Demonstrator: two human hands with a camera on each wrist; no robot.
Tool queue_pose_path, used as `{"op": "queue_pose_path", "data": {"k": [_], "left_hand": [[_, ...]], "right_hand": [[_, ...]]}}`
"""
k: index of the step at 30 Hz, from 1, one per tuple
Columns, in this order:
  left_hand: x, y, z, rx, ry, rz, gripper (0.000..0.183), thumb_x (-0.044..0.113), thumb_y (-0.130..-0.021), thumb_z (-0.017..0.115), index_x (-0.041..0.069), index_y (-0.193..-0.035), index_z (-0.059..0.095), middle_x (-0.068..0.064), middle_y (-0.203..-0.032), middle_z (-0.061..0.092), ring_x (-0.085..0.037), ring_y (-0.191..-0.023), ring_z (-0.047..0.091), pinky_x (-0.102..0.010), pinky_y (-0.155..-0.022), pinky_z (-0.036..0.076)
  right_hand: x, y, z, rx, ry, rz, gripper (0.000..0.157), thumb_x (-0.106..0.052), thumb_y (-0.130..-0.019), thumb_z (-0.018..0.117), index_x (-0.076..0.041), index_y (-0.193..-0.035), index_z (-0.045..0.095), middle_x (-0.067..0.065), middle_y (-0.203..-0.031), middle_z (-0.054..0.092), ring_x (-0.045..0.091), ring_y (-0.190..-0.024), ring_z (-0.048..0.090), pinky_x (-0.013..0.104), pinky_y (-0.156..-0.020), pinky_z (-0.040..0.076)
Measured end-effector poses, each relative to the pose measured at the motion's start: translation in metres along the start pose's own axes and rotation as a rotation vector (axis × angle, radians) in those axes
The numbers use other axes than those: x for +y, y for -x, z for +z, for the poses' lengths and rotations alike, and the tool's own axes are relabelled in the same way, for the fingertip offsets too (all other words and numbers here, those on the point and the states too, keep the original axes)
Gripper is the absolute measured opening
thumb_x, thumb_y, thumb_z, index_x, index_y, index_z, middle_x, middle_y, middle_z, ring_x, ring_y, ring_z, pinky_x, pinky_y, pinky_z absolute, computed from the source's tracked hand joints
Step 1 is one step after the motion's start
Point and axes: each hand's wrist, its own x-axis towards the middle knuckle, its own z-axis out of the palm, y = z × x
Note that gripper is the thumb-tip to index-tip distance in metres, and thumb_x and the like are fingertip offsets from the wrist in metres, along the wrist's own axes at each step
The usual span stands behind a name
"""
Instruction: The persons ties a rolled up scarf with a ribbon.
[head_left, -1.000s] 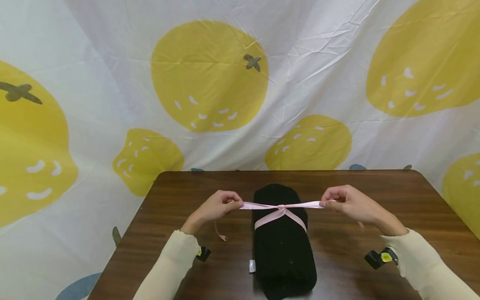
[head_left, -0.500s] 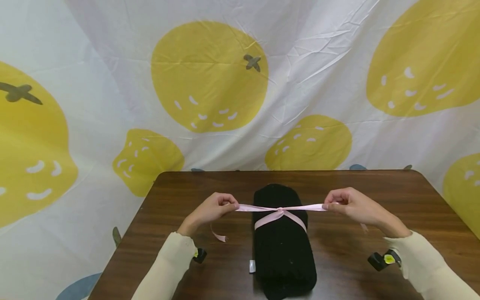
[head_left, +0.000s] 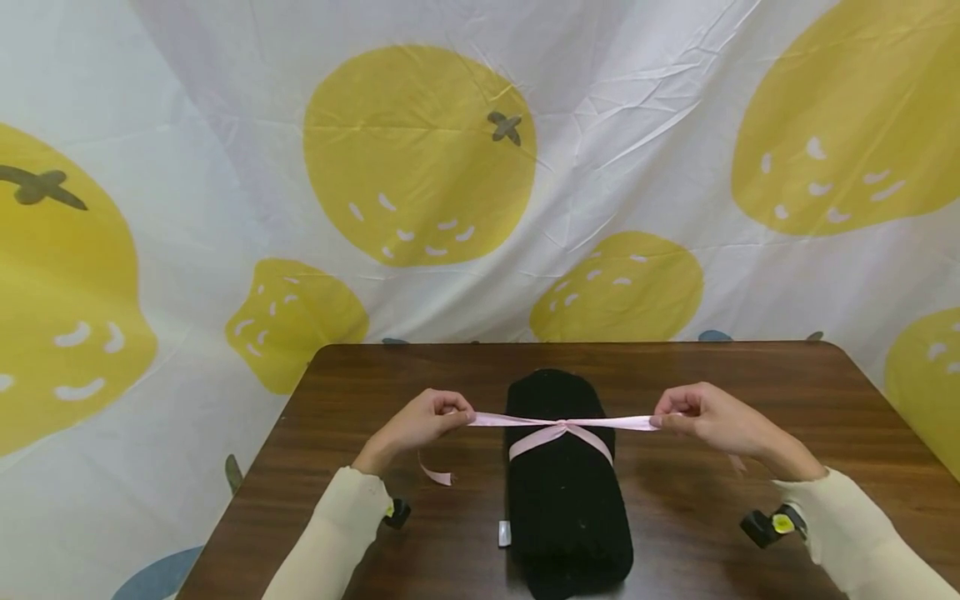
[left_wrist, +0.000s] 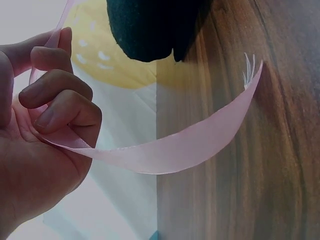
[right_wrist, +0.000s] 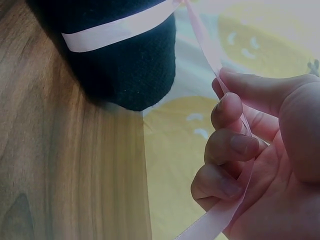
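A black, rolled-looking fabric bundle (head_left: 566,500) lies lengthwise on the table, a small white tag on its left side. Around it runs a pink ribbon (head_left: 536,440), crossed or knotted on top. My left hand (head_left: 420,425) pinches one end of the ribbon left of the bundle, and my right hand (head_left: 716,425) pinches the other on the right. Between them the ribbon is stretched nearly straight. In the left wrist view a frayed ribbon tail (left_wrist: 185,152) trails from the curled fingers. Another tail (right_wrist: 210,220) passes through the right palm. The bundle's underside is hidden.
The brown wooden table (head_left: 420,367) has rounded far corners. Behind it hangs a white cloth (head_left: 630,83) printed with yellow fruit. Black wrist cameras (head_left: 768,525) sit at both cuffs.
My hands have lowered slightly and drawn farther apart, pulling the ribbon ends outward. The knot has sunk closer to the bundle, which has stayed in place.
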Motion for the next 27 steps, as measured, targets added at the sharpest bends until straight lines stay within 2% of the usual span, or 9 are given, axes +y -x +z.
{"op": "queue_pose_path", "data": {"k": [6, 12, 18, 25, 27], "left_hand": [[-0.002, 0.000, 0.001, -0.002, 0.004, -0.006, 0.016, 0.025, -0.097, 0.065, 0.011, -0.097, 0.073, -0.018, -0.087, 0.059, -0.015, -0.075, 0.047, -0.029, -0.067, 0.039], [-0.006, 0.001, 0.001, -0.007, -0.017, -0.007, 0.016, 0.025, -0.097, 0.064, 0.011, -0.097, 0.073, -0.017, -0.089, 0.062, -0.016, -0.078, 0.049, -0.031, -0.070, 0.041], [-0.010, 0.002, 0.002, -0.017, -0.041, -0.009, 0.016, 0.025, -0.098, 0.063, 0.012, -0.097, 0.073, -0.015, -0.092, 0.064, -0.016, -0.082, 0.051, -0.033, -0.074, 0.042], [-0.011, 0.003, 0.003, -0.034, -0.045, -0.020, 0.016, 0.023, -0.098, 0.062, 0.011, -0.096, 0.072, -0.016, -0.088, 0.062, -0.014, -0.078, 0.050, -0.031, -0.071, 0.040], [-0.011, 0.004, 0.004, -0.042, -0.050, -0.023, 0.015, 0.022, -0.099, 0.061, 0.012, -0.096, 0.072, -0.012, -0.087, 0.062, -0.015, -0.078, 0.049, -0.032, -0.071, 0.040]], "right_hand": [[0.008, 0.001, 0.002, -0.008, -0.012, -0.001, 0.007, -0.012, -0.097, 0.063, -0.012, -0.092, 0.068, -0.003, -0.079, 0.063, 0.010, -0.072, 0.052, 0.025, -0.062, 0.041], [0.013, 0.002, 0.004, -0.015, -0.038, 0.009, 0.006, -0.011, -0.096, 0.064, -0.008, -0.093, 0.068, 0.002, -0.075, 0.057, 0.008, -0.065, 0.048, 0.024, -0.056, 0.039], [0.016, 0.004, 0.005, -0.038, -0.078, 0.038, 0.012, -0.011, -0.095, 0.065, 0.001, -0.093, 0.067, -0.001, -0.072, 0.054, 0.008, -0.063, 0.047, 0.024, -0.054, 0.039], [0.024, 0.004, 0.008, -0.050, -0.090, 0.021, 0.007, -0.007, -0.094, 0.065, -0.001, -0.091, 0.067, 0.007, -0.070, 0.055, 0.016, -0.062, 0.050, 0.024, -0.054, 0.041], [0.027, 0.004, 0.010, -0.058, -0.108, 0.032, 0.007, -0.006, -0.094, 0.064, 0.000, -0.091, 0.067, 0.008, -0.070, 0.055, 0.017, -0.062, 0.050, 0.024, -0.054, 0.041]]}}
